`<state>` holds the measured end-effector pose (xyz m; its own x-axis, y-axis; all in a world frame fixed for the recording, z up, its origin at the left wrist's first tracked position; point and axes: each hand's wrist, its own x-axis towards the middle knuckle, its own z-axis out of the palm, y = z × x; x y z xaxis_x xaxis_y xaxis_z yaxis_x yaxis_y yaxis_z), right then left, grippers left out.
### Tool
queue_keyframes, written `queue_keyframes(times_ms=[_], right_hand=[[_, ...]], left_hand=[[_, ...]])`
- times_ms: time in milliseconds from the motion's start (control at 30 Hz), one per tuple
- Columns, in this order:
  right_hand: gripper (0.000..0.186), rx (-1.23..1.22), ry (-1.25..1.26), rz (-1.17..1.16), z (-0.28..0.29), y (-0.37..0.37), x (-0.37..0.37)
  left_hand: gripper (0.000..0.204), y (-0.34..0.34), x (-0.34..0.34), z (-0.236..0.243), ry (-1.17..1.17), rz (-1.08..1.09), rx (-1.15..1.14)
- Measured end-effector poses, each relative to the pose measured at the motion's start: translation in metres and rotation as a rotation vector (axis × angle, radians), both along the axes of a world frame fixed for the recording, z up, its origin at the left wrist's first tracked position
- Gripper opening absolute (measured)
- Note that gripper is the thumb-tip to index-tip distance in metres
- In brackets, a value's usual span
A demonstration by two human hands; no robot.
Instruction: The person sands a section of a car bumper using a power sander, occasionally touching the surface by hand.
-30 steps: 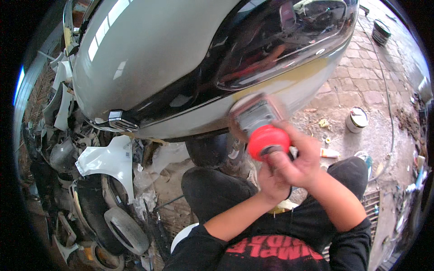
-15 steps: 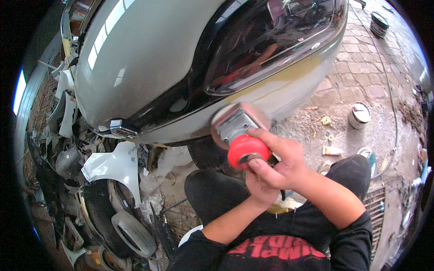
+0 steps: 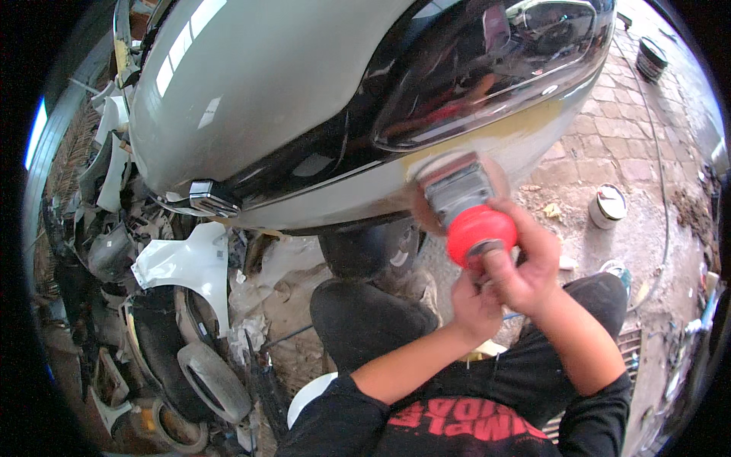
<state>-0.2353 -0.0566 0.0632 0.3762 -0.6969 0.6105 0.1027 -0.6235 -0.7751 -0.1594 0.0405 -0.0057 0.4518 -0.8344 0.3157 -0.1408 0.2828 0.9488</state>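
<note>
Both my hands are closed around a red angle grinder (image 3: 483, 232) with a grey metal head. My right hand (image 3: 537, 266) wraps its body from the right, thumb on top. Beneath it, my left hand (image 3: 477, 308) grips the rear end, which is partly hidden by my fingers. The grinder's round disc (image 3: 499, 179), smeared by motion, lies at the lower strip of a grey car bumper (image 3: 358, 190). A yellowish filler patch (image 3: 518, 126) runs along that strip, up and right of the disc. Above it is a glossy dark headlight (image 3: 457, 99).
At left lie a white fender panel (image 3: 190, 263), a worn tyre (image 3: 217, 381) and other car parts. A white tub (image 3: 608, 206) and a dark bucket (image 3: 652, 59) stand on the paving at right, near a long hose (image 3: 661, 160). My knees are bent below the bumper.
The grinder and both hands have shifted right along the bumper, toward the yellowish patch. My view has moved slightly too. Both hands keep their grip.
</note>
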Motion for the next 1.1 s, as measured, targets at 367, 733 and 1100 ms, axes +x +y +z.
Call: queue_keyframes(times_ms=[367,733,1100], right_hand=[[0.05,-0.016,-0.012,0.04,0.001,0.017,0.027],[0.053,0.008,-0.013,0.064,-0.009,0.016,0.021],[0.096,0.447,0.35,-0.45,0.005,0.064,-0.011]], left_hand=[[0.049,0.02,0.028,-0.008,0.033,-0.035,0.016],[0.051,0.019,0.032,-0.017,-0.039,-0.011,0.036],[0.054,0.015,0.02,-0.003,-0.478,-0.455,0.355]])
